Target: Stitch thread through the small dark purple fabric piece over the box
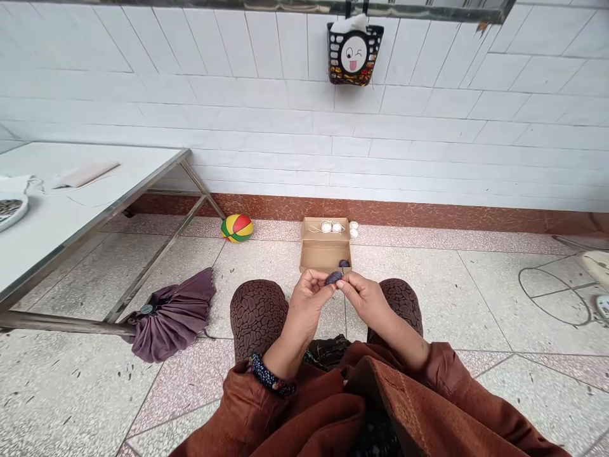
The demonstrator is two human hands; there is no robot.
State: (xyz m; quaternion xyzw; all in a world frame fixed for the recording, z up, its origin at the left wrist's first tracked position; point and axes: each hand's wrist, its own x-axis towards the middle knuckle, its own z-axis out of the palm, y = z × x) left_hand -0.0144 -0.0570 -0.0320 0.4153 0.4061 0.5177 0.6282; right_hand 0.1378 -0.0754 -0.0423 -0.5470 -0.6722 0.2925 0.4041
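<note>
Over the gap between my knees, both hands meet at a small dark purple piece [333, 278] with a knitted-looking texture. My left hand [308, 298] pinches its left side between thumb and fingers. The thumb and fingertips of my right hand [364, 296] close on its right edge. Just beyond the hands, an open cardboard box [321, 257] stands on the floor. A dark ball [344, 263], apparently yarn, lies in its right front corner. White balls [332, 226] with a loose strand rest in the raised lid, and more white balls [353, 229] sit beside it.
A metal-framed white table [137, 164] is on the left, with a folded purple umbrella [176, 314] by its leg. A colourful ball [236, 228] lies near the wall. A black basket [354, 54] hangs above. At right is a wire frame [554, 293].
</note>
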